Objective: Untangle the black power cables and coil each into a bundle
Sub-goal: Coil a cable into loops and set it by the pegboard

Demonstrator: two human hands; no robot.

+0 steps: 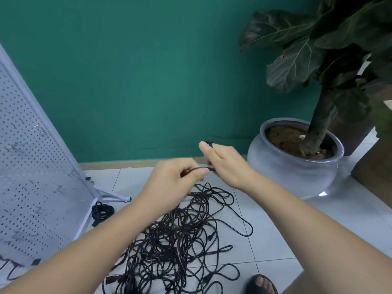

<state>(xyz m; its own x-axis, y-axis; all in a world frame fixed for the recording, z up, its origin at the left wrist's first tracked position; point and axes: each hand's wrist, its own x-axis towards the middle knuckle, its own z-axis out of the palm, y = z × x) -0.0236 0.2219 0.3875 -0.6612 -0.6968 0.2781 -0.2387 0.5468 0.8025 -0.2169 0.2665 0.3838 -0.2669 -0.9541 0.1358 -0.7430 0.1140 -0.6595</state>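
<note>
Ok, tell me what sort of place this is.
Probably a corner of an indoor office or workshop, though I can't be sure: a white pegboard stand, a large potted plant against a green wall, and a tangle of black cables on the tiled floor.

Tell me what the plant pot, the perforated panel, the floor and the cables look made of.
Plant pot: likely glazed ceramic, grey, with soft sheen. Perforated panel: seemingly white-painted sheet metal, evenly punched holes, tubular feet. Floor: glossy pale tiles, probably ceramic, grout lines visible. Cables: flexible black plastic or rubber sheath, semi-matte.
</note>
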